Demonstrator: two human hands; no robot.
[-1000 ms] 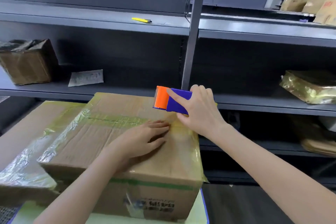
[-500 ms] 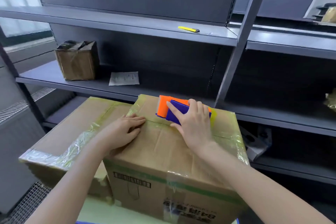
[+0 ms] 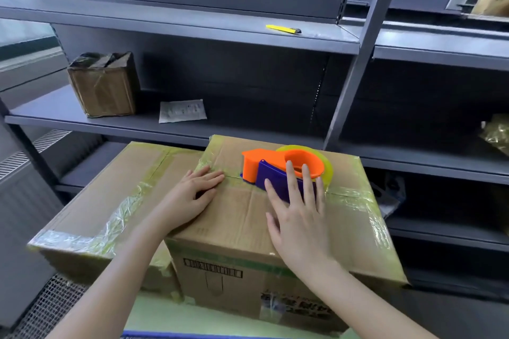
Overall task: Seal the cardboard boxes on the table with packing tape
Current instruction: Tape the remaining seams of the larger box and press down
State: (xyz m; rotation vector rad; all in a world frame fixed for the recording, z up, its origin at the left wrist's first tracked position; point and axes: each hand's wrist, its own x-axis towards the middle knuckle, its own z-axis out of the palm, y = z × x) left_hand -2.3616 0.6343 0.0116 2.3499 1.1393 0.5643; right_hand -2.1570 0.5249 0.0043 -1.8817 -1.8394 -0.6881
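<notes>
Right grip (image 3: pixel 298 217) lies over the purple handle of the tape dispenser (image 3: pixel 253 165); the handle's near end is hidden. Tape roll (image 3: pixel 327 170): mostly behind the orange hub, only a yellow rim shows. Print on front of near box (image 3: pixel 239 217): blurred, unreadable. Paper slip (image 3: pixel 182 110) on shelf (image 3: pixel 82 121): text too small to read. Wrapped package (image 3: pixel 497 133): cut off by the right edge.

Both forearms (image 3: pixel 129 270) are bare along all their visible length. The left hand (image 3: pixel 190 195) and the right hand (image 3: pixel 297 217) are bare as well, with slim fingers (image 3: pixel 290 181) and short, plain nails.
</notes>
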